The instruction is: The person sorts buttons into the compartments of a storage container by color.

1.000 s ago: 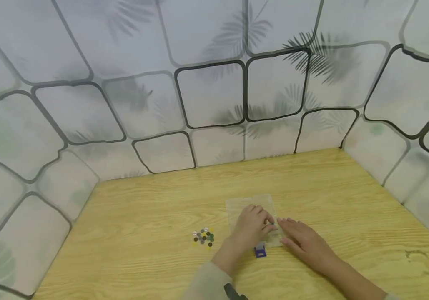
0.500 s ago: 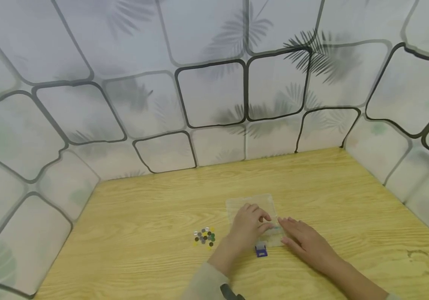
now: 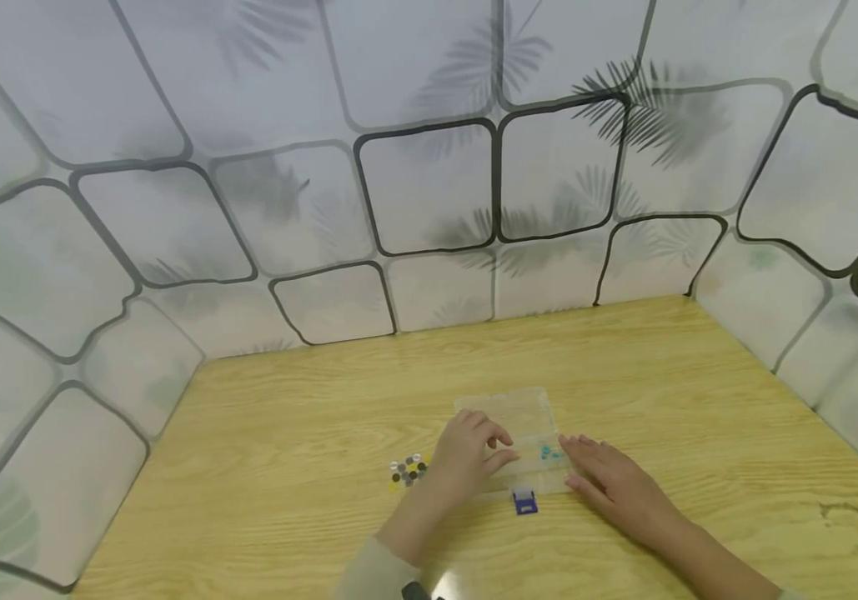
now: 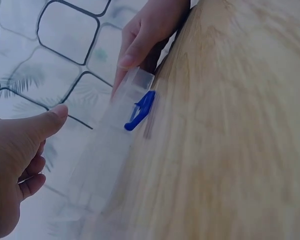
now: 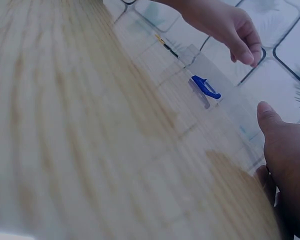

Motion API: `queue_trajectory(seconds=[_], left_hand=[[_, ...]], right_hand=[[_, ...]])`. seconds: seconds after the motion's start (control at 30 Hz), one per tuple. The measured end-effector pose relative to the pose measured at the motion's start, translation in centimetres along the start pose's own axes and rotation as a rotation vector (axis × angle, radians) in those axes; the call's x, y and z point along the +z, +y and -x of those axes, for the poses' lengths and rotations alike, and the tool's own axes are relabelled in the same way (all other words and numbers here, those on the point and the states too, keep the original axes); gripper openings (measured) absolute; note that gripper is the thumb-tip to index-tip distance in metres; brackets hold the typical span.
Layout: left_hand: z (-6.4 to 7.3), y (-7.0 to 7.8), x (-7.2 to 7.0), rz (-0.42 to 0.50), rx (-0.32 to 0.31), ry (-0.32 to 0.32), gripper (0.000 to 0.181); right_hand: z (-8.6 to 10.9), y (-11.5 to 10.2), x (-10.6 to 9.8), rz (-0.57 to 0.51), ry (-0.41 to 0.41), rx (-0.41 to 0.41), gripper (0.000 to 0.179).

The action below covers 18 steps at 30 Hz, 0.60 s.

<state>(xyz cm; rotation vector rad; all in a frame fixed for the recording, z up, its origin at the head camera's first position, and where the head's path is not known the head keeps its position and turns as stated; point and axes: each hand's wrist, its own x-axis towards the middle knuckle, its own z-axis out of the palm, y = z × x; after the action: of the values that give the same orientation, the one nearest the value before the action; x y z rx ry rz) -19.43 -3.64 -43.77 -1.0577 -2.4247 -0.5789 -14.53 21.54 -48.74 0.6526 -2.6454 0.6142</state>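
Observation:
A clear plastic box [image 3: 507, 405] lies on the table, its blue latch [image 3: 525, 502] at the near edge. Small teal pieces [image 3: 546, 452] sit in its right part. My left hand [image 3: 462, 454] hovers over the box's left side, fingers loosely bent and thumb apart, with nothing between them. In the left wrist view this hand [image 4: 15, 160] is clear of the box wall. My right hand [image 3: 616, 479] rests at the box's right end with straight fingers, its fingertips right at the edge; the right wrist view shows its thumb [image 5: 268, 117] raised beside the box.
Left of the box lies a cluster of small round discs [image 3: 408, 471] in black, grey, yellow and clear, partly hidden by my left hand. The wood-grain table [image 3: 286, 467] ends at a patterned backdrop [image 3: 429, 200] behind and on both sides.
My left hand has drawn back leftward from the box's right part, its fingers parting, and the teal pieces now show. It now covers some of the discs. The right hand stays at the box's end.

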Motion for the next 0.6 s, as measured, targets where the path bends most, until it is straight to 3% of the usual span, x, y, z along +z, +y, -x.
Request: queue_trajectory(seconds=[0.23, 0.43, 0.6], left_hand=[[1.4, -1.4, -1.0, 0.032, -0.001, 0.081, 0.018], [3.1, -2.5, -2.0, 0.078, -0.099, 0.034, 0.018], [4.2, -3.7, -3.0, 0.095, -0.142, 0.057, 0.018]], right_hand=[[0.0, -0.2, -0.3, 0.001, -0.004, 0.013, 0.049], [0.0, -0.3, -0.3, -0.005, -0.008, 0.014, 0.049], [-0.1, -0.3, -0.3, -0.008, -0.017, 0.015, 0.049]])
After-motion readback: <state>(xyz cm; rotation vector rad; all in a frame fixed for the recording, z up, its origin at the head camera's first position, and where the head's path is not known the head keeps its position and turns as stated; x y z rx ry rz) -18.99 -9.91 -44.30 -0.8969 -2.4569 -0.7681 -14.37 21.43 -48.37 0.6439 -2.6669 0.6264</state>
